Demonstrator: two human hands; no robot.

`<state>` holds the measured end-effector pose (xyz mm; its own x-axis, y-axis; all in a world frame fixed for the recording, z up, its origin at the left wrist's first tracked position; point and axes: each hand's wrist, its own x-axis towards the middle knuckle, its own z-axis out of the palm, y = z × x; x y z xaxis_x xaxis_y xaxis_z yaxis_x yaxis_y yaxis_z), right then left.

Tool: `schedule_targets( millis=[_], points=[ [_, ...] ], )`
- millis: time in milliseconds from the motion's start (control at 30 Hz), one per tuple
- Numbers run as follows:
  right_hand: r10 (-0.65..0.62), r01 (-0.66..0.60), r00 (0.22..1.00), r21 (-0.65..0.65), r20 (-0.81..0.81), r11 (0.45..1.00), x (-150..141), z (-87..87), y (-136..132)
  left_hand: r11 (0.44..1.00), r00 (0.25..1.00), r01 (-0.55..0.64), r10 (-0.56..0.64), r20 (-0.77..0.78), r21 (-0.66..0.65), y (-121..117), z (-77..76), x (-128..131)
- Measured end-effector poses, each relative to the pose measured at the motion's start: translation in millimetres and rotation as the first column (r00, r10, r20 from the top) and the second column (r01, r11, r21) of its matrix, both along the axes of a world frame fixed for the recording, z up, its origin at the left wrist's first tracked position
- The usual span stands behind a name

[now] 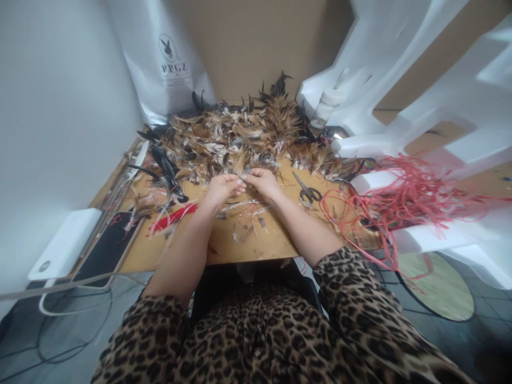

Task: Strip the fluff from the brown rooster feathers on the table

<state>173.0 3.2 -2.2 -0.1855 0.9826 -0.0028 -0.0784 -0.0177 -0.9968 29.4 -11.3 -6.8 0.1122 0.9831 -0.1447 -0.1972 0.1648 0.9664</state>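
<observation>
My leopard-print top (256, 330) fills bottom centre of frame, my left hand (224, 189) and right hand (262, 183) together pinch a small feather tuft (239, 164) mid-frame, fingers nearly closed, brown feather pile (224, 133) just behind in upper middle, black-handled scissors (307, 192) on the table (264, 248) right of centre, red strands (416, 197) tangled at frame right.
</observation>
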Motion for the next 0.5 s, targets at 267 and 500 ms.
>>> schedule_targets(
  millis=[267,500],
  points=[
    [-0.039,0.039,0.999,0.023,-0.009,0.999,-1.8,-7.3,3.3,0.999,0.998,0.041,-0.041,-0.038,0.008,0.3,-4.0,-1.6],
    [-0.021,0.013,0.991,0.064,0.131,0.998,0.9,-4.7,1.4,1.0,0.99,0.02,-0.018,-0.141,0.01,-0.7,-0.9,0.3]
  ],
)
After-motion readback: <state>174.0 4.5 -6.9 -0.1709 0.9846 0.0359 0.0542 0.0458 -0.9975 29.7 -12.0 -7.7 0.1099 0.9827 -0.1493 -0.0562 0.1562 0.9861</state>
